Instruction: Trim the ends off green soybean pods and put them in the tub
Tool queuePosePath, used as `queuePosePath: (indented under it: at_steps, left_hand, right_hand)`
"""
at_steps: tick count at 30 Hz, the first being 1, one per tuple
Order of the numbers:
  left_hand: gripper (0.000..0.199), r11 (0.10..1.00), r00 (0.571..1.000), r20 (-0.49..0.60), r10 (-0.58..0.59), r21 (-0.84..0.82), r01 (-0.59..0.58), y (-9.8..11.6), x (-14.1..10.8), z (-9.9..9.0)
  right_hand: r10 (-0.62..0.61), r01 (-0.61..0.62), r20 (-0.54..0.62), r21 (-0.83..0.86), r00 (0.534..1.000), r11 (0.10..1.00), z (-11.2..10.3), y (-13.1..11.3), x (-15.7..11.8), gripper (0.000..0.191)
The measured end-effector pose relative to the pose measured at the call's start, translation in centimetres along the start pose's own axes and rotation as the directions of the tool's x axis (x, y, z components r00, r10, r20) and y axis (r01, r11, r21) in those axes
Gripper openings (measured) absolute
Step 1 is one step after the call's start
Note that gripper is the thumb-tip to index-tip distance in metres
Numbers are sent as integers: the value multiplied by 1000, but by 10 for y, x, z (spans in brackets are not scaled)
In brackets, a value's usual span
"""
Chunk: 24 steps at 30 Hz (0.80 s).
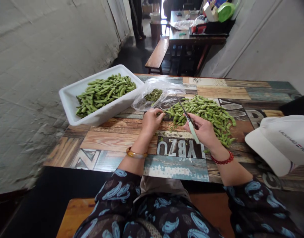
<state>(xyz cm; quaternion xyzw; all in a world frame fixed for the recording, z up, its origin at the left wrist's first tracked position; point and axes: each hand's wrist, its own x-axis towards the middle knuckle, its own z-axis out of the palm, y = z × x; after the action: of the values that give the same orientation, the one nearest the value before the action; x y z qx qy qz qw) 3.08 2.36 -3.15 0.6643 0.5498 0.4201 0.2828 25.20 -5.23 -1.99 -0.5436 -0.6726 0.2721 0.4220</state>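
My right hand is closed around a pair of scissors with pale green handles, their dark blades pointing up and away over a pile of green soybean pods. To the left of that pile, my left hand has its thumb and fingertips pinched together just above the table; whatever is between them is too small to make out. Beyond my left hand, a clear plastic bag lies open with small green trimmings in it. A white plastic tub at the left holds many more pods.
A white cap lies on the wood-patterned table at the right. Small green scraps are scattered between my hands. Farther off stand a bench, a second table with clutter, and a person's legs.
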Motion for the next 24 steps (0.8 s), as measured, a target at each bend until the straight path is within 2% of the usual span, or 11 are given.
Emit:
queuePosePath:
  at_steps: [3,6,8,10,12,14,16,18,24]
  left_hand:
    - [6,982,999,38,15,185,-22,-2,-3,3]
    - [5,977,998,53,31,209,-42,-1,-5,1]
    - [6,995,998,60,19,97,-24,1,-5,-3]
    - [8,991,995,90,-38,-121,48,6,-6,-8]
    - [19,922,981,161,-110,-353,161,13,-9,-11]
    - [28,815,954,257,-156,-512,271,21,-13,-13]
    - [34,732,929,329,-171,-589,344,27,-17,-13]
    - [36,689,917,360,-173,-621,374,32,-19,-12]
    - [34,655,915,371,-160,-653,380,36,-21,-12]
  right_hand:
    - [28,-28,-13,21,1000,999,0,1,0,51]
    - [34,-34,-12,22,999,999,1,1,1,51]
    - [43,-43,-11,26,999,999,0,1,1,52]
    - [46,-46,-12,30,999,998,0,1,1,52]
    - [42,-42,-6,27,999,999,0,1,1,52]
    - [32,-32,14,24,999,999,0,1,0,53]
    - [19,-20,35,25,999,999,0,0,0,54]
    - [1,-2,48,20,999,1000,1,-2,0,55]
    - [-96,99,72,-40,993,994,1,-6,0,53]
